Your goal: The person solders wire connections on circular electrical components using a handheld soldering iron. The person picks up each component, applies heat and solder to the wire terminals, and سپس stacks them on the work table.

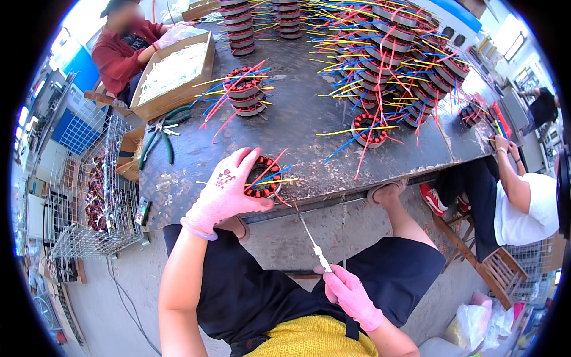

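My left hand [225, 185], in a pink glove, holds a motor stator [266, 191] at the table's near edge, with the thumb and fingers around its left side. The stator is a grey ring with red and black windings, and red, blue and yellow leads stick out of it. In my right hand [352, 297], also gloved in pink, is a thin metal rod tool with a white handle [322, 259]. Its shaft slants up and left, the tip near a red lead below the stator. Whether tip and lead touch I cannot tell.
Two stacked stators [245, 98] and a single stator [370, 129] sit on the dark table [297, 143]; tall stacks [380, 53] rise behind. Green-handled pliers [159, 135] lie left, near a cardboard box [178, 74]. Co-workers sit at far left and right. A wire basket [95, 196] stands left.
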{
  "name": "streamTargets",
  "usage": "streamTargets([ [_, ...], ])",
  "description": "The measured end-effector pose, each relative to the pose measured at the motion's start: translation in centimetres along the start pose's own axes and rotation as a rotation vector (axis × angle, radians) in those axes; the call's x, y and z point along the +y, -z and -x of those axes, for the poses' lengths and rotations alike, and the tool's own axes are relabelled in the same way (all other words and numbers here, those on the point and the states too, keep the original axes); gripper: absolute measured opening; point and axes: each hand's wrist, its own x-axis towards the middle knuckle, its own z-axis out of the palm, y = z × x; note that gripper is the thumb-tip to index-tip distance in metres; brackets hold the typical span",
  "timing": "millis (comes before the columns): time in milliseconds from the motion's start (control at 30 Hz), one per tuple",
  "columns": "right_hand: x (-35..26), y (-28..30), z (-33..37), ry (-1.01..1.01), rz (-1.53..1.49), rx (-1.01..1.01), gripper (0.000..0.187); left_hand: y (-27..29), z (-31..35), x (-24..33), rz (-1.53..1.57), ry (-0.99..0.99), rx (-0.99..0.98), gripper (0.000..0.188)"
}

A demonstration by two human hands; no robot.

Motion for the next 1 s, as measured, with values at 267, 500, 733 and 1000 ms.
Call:
streamTargets([
  [267,-0.64,-0.41,-0.52,-0.013,0.052,-0.028,0.037,0.10,-0.48,-0.60,0.010,-0.059,-0.015,0.099],
  [500,-0.28,-0.17,-0.64,-0.009,0.017,-0.030,0.036,0.19,-0.43,-0.59,0.022,-0.061,-0.038,0.100],
  [733,-0.31,-0.27,-0.79,-0.020,0.018,-0.033,0.036,0.08,-0.51,-0.68,0.032,-0.059,-0.050,0.101],
  [1000,-0.53,-0.60,-0.71,-0.016,0.029,-0.038,0.037,0.25,-0.66,-0.56,0.037,-0.043,-0.064,0.100],
])
